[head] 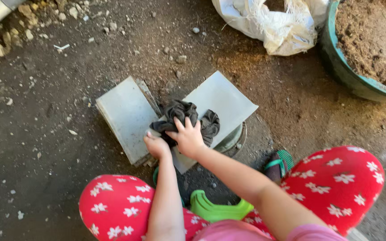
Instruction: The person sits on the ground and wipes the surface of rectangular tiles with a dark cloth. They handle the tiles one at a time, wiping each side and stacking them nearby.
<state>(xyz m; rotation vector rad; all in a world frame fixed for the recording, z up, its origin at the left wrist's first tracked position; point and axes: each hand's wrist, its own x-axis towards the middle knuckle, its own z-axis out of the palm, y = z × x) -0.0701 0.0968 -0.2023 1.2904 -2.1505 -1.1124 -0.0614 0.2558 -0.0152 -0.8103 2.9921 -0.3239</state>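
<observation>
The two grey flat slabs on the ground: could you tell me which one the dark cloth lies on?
The right slab, tilted; the left slab is bare.

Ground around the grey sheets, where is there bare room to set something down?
Bare ground lies left of the left grey sheet, and behind both sheets toward the white sack. It is crowded at the dark cloth under both hands, and right by the green basin.

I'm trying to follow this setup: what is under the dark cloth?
The dark cloth lies on a pale flat sheet, which rests over a round container. Both hands, left hand and right hand, press it. The container's inside is covered.
</observation>
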